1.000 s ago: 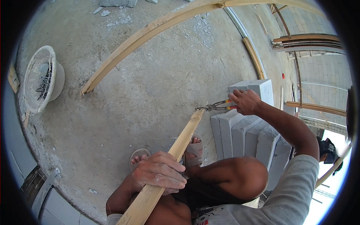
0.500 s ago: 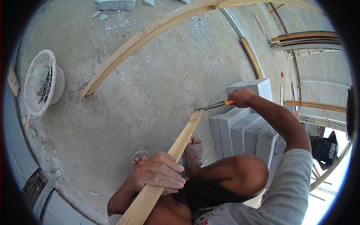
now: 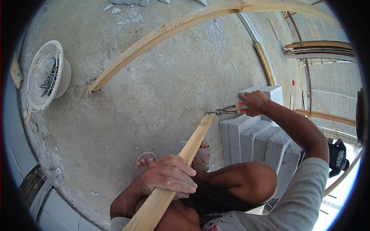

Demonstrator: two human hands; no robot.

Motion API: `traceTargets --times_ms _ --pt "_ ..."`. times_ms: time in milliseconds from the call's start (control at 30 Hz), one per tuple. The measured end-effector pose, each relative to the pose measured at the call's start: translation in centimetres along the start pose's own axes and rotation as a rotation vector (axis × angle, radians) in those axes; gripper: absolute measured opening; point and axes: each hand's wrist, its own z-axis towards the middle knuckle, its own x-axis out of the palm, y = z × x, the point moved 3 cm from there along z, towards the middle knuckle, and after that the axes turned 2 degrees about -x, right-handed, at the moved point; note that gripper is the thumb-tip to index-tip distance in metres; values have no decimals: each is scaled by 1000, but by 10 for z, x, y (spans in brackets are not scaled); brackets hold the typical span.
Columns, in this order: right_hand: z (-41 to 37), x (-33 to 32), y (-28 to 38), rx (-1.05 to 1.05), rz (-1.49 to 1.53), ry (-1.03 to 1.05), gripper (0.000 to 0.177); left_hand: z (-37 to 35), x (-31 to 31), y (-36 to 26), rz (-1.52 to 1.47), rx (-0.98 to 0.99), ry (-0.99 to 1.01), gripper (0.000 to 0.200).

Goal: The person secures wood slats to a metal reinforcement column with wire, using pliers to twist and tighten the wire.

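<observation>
My left hand (image 3: 169, 176) is wrapped over a narrow wooden board (image 3: 192, 143), which slants up and away from my lap. In my right hand (image 3: 255, 103) are the red-and-yellow handles of a pair of pincers (image 3: 227, 110), spread apart. The pincers' head is at the board's far end, by a small dark piece of metal (image 3: 209, 113) whose kind I cannot make out. A thin wire or nail seems to stick up beside the jaws. Below my right forearm stand several grey-white blocks (image 3: 252, 133) in a leaning row.
A white bucket (image 3: 66, 79) holding nails lies to the left. One long timber (image 3: 154, 36) arcs across the far floor, with rubble (image 3: 216, 34) behind it. At the right edge is another person (image 3: 338, 158) in dark clothing. A metal strip (image 3: 46, 192) lies lower left.
The pincers' handles have spread wider apart in my right hand. The whole view has shifted slightly, and my left hand keeps its hold on the board.
</observation>
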Motion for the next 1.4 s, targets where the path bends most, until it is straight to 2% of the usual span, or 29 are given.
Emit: traceTargets --times_ms 33,100,133,200,233,300,433,500,633,700,833,900,933,1000,1033,1100,1233,1300,1333,1400 --pt "-3 5 -2 -1 3 4 60 0 0 0 -4 -4 1 24" --pt "-9 4 -2 -142 -235 -175 53 1 1 0 -8 4 -10 24" --pt "-8 9 -5 -141 -235 -176 53 1 1 0 -8 5 -9 24" --pt "-6 18 -5 -198 -446 -459 39 1 0 0 -8 1 -2 24" --pt "-3 23 -6 -197 -444 -459 39 1 1 0 -9 -1 0 24" --pt "2 25 -6 -135 -512 -703 39 1 1 -1 2 6 -6 24" --pt "13 34 -9 -89 -435 -664 35 1 1 -1 7 -6 -9 24" --pt "23 40 -13 48 -71 -245 29 0 1 0 0 -9 -5 22" --pt "26 45 -14 53 -2 -257 25 -1 1 2 -12 -24 0 21" --pt "29 42 -16 124 97 -106 27 -1 1 3 0 -10 4 21" --pt "33 42 -19 96 69 -81 31 -1 1 2 1 -14 0 20" --pt "31 39 -14 78 172 164 42 -1 1 3 4 -12 7 20" --pt "33 39 -16 76 167 163 42 -1 1 2 7 -11 2 20" --pt "29 55 -17 182 683 746 57 -1 1 1 -1 -9 -6 21" --pt "26 54 -18 176 681 744 57 -1 1 0 4 -11 -8 21" --pt "12 49 -16 262 1093 895 61 -1 1 0 17 -13 0 23" --pt "2 33 -13 265 990 731 59 -1 2 -1 24 -11 -18 23" --pt "1 11 -9 204 697 484 49 -2 2 0 15 -9 -17 24" --pt "1 13 -8 207 699 482 49 -1 2 0 15 -7 -14 24" --pt "5 9 -6 10 235 63 43 -1 2 0 20 -4 -10 24"
